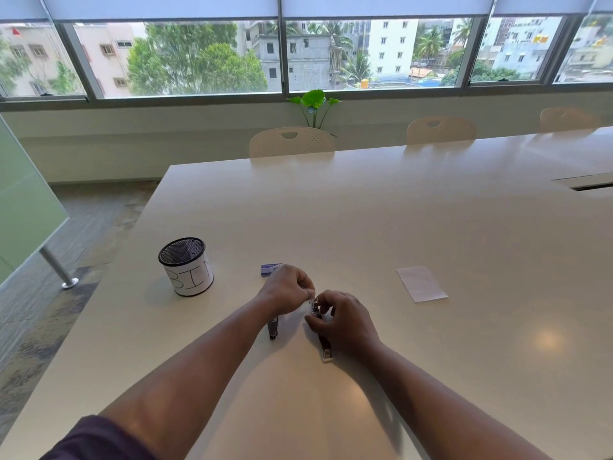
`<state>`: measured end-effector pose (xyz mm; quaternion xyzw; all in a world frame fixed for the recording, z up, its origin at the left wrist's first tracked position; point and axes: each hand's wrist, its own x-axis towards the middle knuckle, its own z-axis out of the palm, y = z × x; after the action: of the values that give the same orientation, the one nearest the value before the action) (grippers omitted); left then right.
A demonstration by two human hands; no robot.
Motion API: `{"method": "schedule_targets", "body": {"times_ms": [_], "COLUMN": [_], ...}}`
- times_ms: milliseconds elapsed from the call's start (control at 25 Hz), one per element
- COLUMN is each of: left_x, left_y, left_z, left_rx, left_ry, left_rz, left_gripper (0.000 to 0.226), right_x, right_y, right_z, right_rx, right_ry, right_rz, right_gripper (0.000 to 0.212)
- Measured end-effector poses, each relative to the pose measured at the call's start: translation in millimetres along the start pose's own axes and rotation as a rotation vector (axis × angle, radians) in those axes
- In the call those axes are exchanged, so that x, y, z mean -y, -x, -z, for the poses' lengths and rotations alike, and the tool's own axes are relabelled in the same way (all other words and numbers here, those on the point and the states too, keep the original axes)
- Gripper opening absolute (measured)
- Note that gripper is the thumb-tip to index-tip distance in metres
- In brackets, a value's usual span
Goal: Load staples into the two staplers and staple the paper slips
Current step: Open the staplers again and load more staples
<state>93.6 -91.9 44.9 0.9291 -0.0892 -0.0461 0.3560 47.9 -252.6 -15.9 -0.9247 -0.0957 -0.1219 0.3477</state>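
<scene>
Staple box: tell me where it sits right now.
In the head view the small blue staple box lies on the table, just beyond the left hand, with the bin-labelled mesh cup to its left.

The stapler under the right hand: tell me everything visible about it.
The right stapler is small, dark and metallic-looking, lying flat on the pale table with its near end pointing toward the camera. The right hand curls over its far end, and the left hand pinches something tiny and shiny just above that end. Whether it is open cannot be told. It lies apart from the other stapler.
</scene>
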Motion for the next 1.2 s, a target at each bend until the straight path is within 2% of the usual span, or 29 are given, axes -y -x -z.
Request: {"method": "schedule_targets", "body": {"times_ms": [520,680,880,1200], "left_x": [-5.0,-10.4,-12.9,-9.9], "left_y": [0.8,1.0,2.6,-3.4], "left_z": [-1.3,2.8,2.9,-1.5], "left_rx": [-0.018,0.022,0.052,0.022], "left_ry": [-0.171,-0.188,-0.235,-0.150], "left_rz": [0.025,0.066,0.054,0.143], "left_gripper": [0.022,0.014,0.026,0.012], "right_x": [0.0,0.0,-1.2,-1.3], "right_y": [-1.0,-1.2,-1.7,-0.7], "right_z": [-0.1,-1.9,-2.2,-2.4], "right_rx": [0.022,0.017,0.022,0.011], "right_ry": [0.006,0.008,0.003,0.002], "right_rz": [-0.013,-0.019,-0.012,-0.005], "right_gripper": [0.030,0.029,0.031,0.026]}}
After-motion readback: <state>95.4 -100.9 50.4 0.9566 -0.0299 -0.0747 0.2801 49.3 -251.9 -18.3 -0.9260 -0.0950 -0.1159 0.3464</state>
